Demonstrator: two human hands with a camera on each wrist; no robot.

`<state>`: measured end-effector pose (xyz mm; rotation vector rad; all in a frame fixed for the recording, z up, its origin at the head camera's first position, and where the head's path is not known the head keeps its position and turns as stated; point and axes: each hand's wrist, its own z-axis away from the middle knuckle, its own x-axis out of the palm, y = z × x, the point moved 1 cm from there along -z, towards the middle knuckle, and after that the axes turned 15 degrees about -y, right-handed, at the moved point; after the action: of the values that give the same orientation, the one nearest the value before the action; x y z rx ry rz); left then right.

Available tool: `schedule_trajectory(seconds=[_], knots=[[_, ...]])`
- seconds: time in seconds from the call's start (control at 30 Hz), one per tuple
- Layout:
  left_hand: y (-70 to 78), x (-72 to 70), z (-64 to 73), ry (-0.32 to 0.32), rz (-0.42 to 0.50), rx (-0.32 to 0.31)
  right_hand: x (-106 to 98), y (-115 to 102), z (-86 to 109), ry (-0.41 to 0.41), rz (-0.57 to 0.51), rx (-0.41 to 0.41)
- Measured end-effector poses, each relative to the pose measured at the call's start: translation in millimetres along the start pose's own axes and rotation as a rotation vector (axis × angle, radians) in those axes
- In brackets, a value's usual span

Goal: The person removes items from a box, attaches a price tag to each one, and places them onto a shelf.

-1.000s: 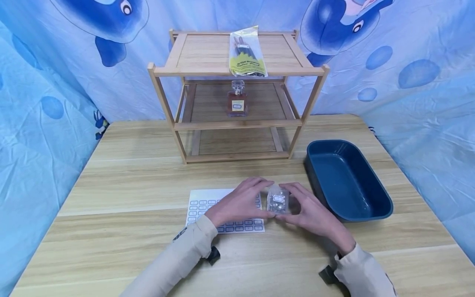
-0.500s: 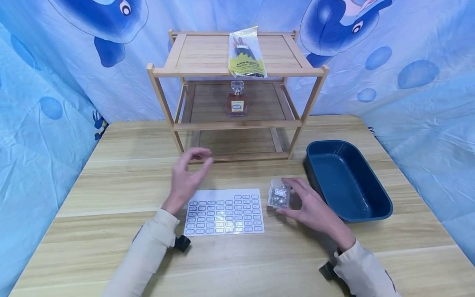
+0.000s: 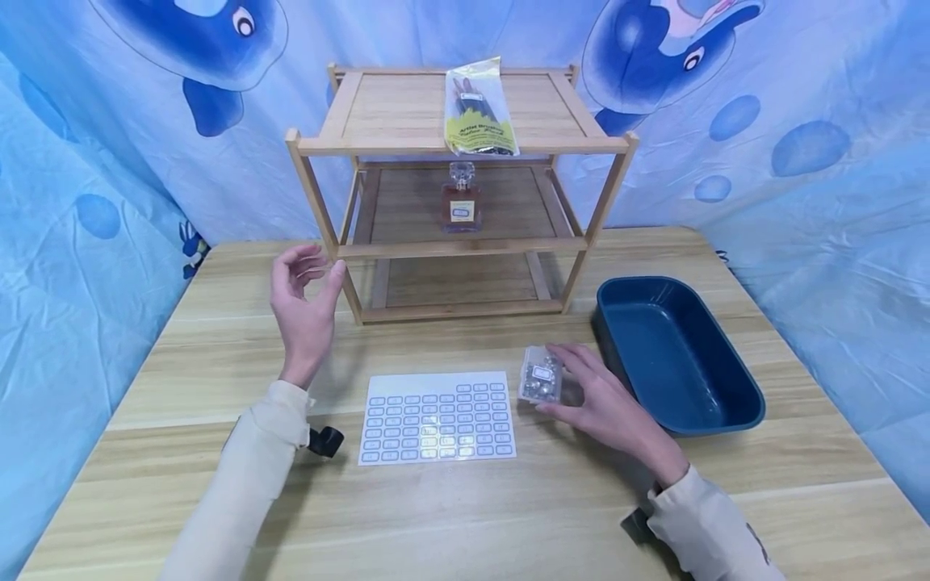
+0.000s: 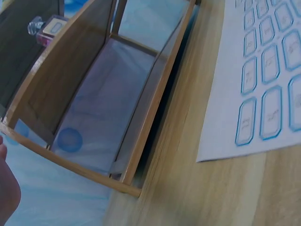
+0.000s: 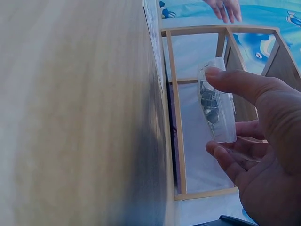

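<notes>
My right hand (image 3: 606,407) pinches a small clear plastic box (image 3: 541,375) of shiny silvery round pieces. A small white label sits on the box. In the right wrist view the thumb lies on one side of the box (image 5: 218,106), with fingers on the other, and the box is raised off the tabletop. Near the front left post of the wooden rack (image 3: 458,248), my left hand (image 3: 305,303) is in the air with loosely bent fingers and holds nothing. Only a bit of the left hand (image 4: 8,193) shows in the left wrist view. A sheet of blue-bordered labels (image 3: 439,420) lies between the hands.
A dark blue plastic bin (image 3: 676,355) stands at the right. A yellow-and-clear packet of artist brushes (image 3: 479,113) lies on the rack's top shelf. A perfume bottle (image 3: 461,202) stands on the middle shelf. Blue dolphin-print cloth (image 3: 109,161) hangs around the table.
My left hand has let go of the box and moved left and away, toward the rack's left post. My right hand still holds the box, nearly in place.
</notes>
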<state>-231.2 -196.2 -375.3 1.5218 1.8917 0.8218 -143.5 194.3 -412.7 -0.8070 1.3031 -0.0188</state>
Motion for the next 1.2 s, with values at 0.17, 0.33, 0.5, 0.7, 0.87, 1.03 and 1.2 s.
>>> schedule_trajectory(seconds=[0.17,0.33,0.5,0.7,0.87,1.03,1.2], knots=[[-5.2,-0.9,-5.3,-0.051,0.004,-0.074,0.3,-0.6,-0.9,0.004,0.010,-0.008],[-8.7,-0.7,-8.8,-0.078,0.003,-0.123,2.0,0.2,-1.5,0.002,0.011,-0.010],[-10.9,-1.2,-11.9,-0.083,-0.012,-0.162,2.2,-0.2,-3.1,0.007,0.009,-0.019],[-11.6,-0.3,-13.4,-0.067,-0.006,-0.199,1.8,-1.1,-5.5,0.020,0.005,-0.024],[-13.8,-1.5,-14.4,-0.055,0.014,-0.204,1.8,-1.1,-7.8,0.029,0.005,-0.018],[-14.6,-2.4,-15.2,-0.070,0.010,-0.188,0.6,-1.9,-10.6,0.015,0.003,0.001],[-13.6,-2.5,-14.2,-0.074,-0.004,-0.185,-1.1,-4.9,-15.2,0.006,-0.008,0.003]])
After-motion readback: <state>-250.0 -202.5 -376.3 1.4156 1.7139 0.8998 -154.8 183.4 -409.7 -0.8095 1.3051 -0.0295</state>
